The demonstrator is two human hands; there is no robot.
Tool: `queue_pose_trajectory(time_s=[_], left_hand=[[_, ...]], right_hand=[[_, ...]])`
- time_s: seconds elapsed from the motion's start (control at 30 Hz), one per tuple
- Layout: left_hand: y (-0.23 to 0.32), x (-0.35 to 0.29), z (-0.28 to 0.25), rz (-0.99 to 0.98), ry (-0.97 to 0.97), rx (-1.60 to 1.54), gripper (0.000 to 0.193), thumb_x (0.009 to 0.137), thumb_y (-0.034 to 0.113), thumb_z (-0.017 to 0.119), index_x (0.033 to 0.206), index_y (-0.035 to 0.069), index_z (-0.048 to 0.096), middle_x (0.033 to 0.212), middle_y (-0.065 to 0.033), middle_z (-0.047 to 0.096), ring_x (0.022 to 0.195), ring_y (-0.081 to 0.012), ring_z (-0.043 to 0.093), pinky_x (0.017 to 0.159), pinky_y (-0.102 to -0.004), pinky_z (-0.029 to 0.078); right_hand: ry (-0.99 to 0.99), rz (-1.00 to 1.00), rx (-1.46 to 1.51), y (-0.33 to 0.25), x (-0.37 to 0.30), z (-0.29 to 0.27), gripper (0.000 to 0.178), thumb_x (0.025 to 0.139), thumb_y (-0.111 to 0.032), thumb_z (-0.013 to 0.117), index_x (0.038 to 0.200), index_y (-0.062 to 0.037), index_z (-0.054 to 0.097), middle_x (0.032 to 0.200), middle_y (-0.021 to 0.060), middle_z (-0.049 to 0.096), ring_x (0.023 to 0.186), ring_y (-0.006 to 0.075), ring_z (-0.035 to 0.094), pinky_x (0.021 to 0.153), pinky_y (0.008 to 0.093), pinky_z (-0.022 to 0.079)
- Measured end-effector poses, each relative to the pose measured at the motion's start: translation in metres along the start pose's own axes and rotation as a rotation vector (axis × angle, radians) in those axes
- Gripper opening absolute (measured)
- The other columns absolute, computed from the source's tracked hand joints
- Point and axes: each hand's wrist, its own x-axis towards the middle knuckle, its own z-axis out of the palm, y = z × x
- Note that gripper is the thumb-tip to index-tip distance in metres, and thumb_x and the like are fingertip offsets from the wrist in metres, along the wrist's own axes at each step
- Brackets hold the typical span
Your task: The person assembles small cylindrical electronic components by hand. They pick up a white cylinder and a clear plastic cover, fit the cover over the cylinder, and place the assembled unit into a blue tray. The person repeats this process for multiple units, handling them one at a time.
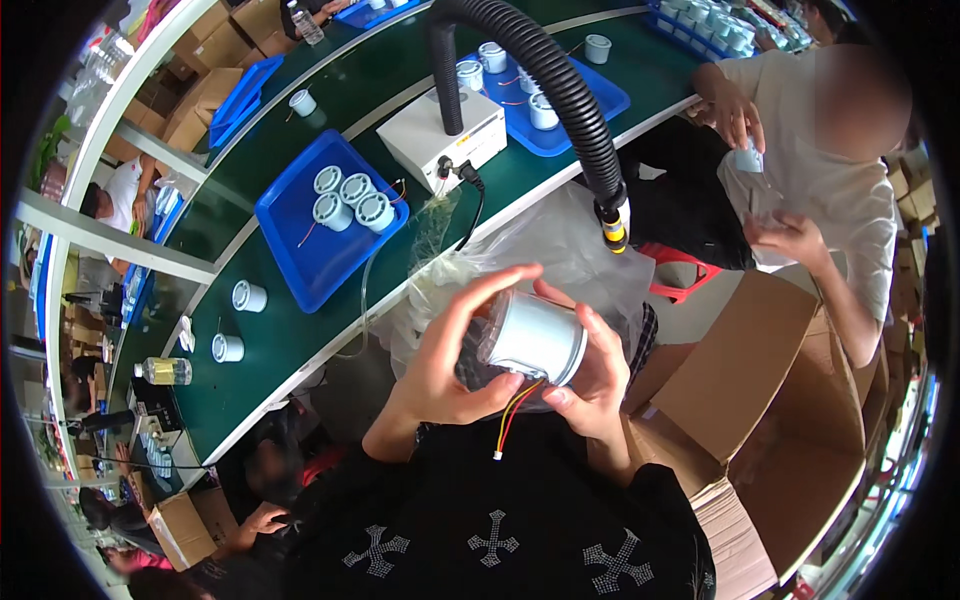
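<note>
A pale blue-white cylinder (540, 332) is held up in front of my chest, lying on its side between both hands. My left hand (440, 365) curls round its left end, where a clear, see-through rim shows; the thumb presses on the lower side. Fingers of my right hand (602, 378) grip its right end, by a grey band. Thin red, yellow and dark wires (512, 412) hang from its underside and end in a small white plug (498, 456). Just above my hands hangs a black ribbed hose (590, 130) with a yellow-banded tip (614, 235).
On the green bench (330, 345), a blue tray (290, 255) carries several similar cylinders. Beside it stands a white box-shaped machine (440, 135), with another blue tray (600, 95) behind. An open carton (750, 370) is at my right, with a seated co-worker (800, 110) beyond. Clear plastic sheeting (550, 235) hangs ahead.
</note>
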Motion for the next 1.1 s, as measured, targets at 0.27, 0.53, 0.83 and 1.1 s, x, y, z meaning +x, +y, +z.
queue_pose_trajectory(time_s=[0.27,0.53,0.83,1.1], left_hand=[[-0.003,0.004,-0.009,0.085,-0.02,0.027,0.06,0.061,0.015,0.063,0.115,-0.006,0.047,0.109,-0.0191,0.055,0.103,-0.0274,0.054,0.089,-0.0349,0.041],[-0.012,0.0,-0.015,0.077,0.097,-0.061,0.064,0.058,0.02,0.073,0.112,-0.005,0.047,0.105,-0.0181,0.056,0.097,-0.0253,0.057,0.084,-0.0355,0.044],[-0.011,-0.003,0.01,0.002,0.495,-0.43,0.041,0.067,0.002,0.073,0.095,0.002,0.043,0.119,-0.0257,0.045,0.109,-0.031,0.051,0.093,-0.0418,0.042],[-0.004,-0.006,0.02,0.149,0.483,-0.167,0.019,0.075,0.007,0.067,0.09,-0.003,0.064,0.135,-0.0281,0.03,0.127,-0.0365,0.031,0.099,-0.0469,0.033]], right_hand=[[0.024,0.213,0.1,-0.01,0.004,0.001,0.086,0.072,-0.013,0.073,0.137,0.0036,0.02,0.136,0.0283,0.029,0.125,0.0311,0.036,0.102,0.0397,0.03],[0.042,0.167,0.079,-0.006,0.005,0.002,0.082,0.068,-0.015,0.076,0.132,0.0052,0.029,0.13,0.0293,0.038,0.122,0.032,0.04,0.102,0.0408,0.029],[0.202,-0.009,-0.1,0.004,-0.001,0.016,0.075,0.065,-0.011,0.077,0.122,-0.0002,0.031,0.126,0.0314,0.038,0.121,0.037,0.04,0.1,0.0461,0.031],[0.294,-0.238,-0.279,0.021,-0.004,0.026,0.079,0.063,-0.007,0.079,0.124,-0.0041,0.028,0.13,0.03,0.033,0.125,0.0381,0.033,0.1,0.0482,0.032]])
